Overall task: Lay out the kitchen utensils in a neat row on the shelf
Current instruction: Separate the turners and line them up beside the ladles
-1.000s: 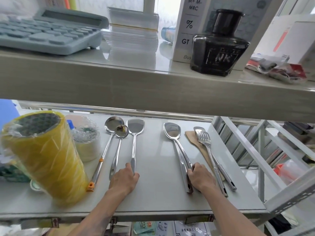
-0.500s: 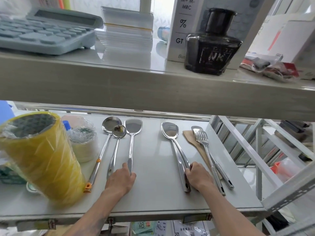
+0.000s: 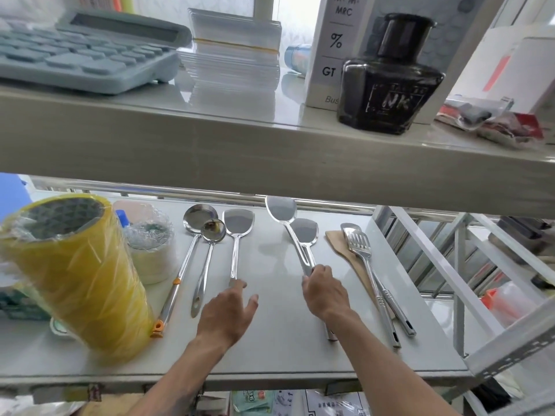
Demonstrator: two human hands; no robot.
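Observation:
Steel utensils lie side by side on the grey lower shelf, handles toward me. From the left: an orange-tipped ladle, a small ladle and a flat turner. My left hand hovers, fingers spread, at that turner's handle end. My right hand grips the handle of a long steel spatula, whose head points to the back. A second spatula lies under it. Further right, a slotted turner and another steel utensil rest over a wooden spatula.
A yellow tape roll stack and a wrapped white roll fill the shelf's left end. The upper shelf overhangs, with a calculator, card stack and ink bottle. A white metal frame borders the right.
My right hand has closed on the top spatula and moved it back and left, uncovering the one beneath. My left hand has let go of the turner's handle and spread its fingers.

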